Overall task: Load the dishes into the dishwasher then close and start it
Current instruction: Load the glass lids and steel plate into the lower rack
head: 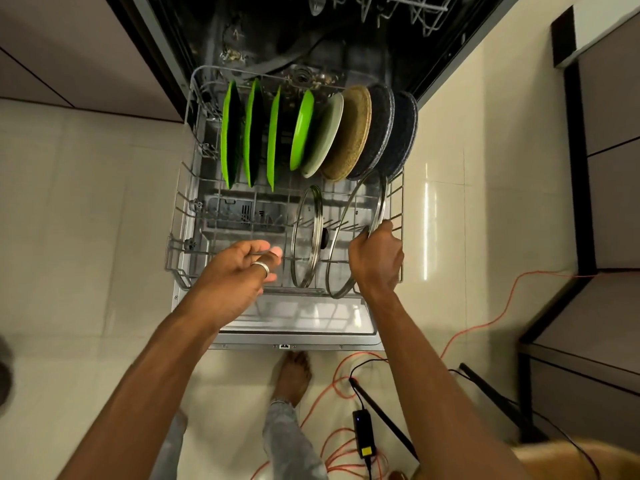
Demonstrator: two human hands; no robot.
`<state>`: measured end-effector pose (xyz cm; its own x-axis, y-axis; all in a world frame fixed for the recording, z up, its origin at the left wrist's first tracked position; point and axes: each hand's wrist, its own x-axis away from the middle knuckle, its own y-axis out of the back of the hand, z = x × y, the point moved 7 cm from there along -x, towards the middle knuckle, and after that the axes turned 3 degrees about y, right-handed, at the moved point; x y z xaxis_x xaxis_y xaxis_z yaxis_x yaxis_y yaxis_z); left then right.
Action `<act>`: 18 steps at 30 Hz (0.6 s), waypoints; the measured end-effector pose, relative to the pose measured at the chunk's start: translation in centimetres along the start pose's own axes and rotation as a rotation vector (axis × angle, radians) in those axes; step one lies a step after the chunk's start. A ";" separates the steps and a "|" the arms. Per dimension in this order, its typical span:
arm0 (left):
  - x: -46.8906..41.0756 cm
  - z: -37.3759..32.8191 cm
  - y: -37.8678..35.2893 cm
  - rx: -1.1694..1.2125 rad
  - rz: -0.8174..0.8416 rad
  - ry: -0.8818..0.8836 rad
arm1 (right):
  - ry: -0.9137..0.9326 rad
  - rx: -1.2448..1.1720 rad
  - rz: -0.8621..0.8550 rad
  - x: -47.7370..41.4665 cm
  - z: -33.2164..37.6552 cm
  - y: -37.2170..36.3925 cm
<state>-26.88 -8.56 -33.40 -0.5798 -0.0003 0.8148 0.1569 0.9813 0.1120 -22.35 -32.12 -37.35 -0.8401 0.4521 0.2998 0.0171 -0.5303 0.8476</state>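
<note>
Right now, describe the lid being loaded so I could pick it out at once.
In the pulled-out lower rack, look nearer than the row of plates, at the right side. Two glass lids stand on edge there; yours is the larger lid, rightmost, its rim gripped by the right hand, not the smaller lid with a black knob.

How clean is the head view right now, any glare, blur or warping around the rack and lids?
Head view: wide-angle bending fans the dishwasher edges outward; a glare streak sits on the floor tile at right; the tub above the lower rack is dark; left hand fingertips are slightly smeared; the large glass lid in the right hand reads sharp.
</note>
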 end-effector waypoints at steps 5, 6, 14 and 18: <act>-0.2 -0.4 0.0 0.010 0.006 -0.004 | -0.025 -0.022 0.011 -0.3 -0.8 -0.3; -0.2 -0.5 0.1 0.010 0.006 -0.005 | -0.049 -0.032 0.028 -0.4 -1.0 -0.4; 0.1 -0.3 0.3 -0.010 -0.001 -0.016 | -0.113 -0.080 0.093 -0.9 -1.9 -0.8; 0.2 0.1 0.4 -0.018 -0.002 -0.017 | -0.047 -0.038 0.095 -1.3 -1.6 -0.2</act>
<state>-27.04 -8.13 -33.23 -0.5939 0.0014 0.8045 0.1704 0.9775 0.1241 -22.13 -33.75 -38.63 -0.8096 0.4310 0.3985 0.0737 -0.5990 0.7974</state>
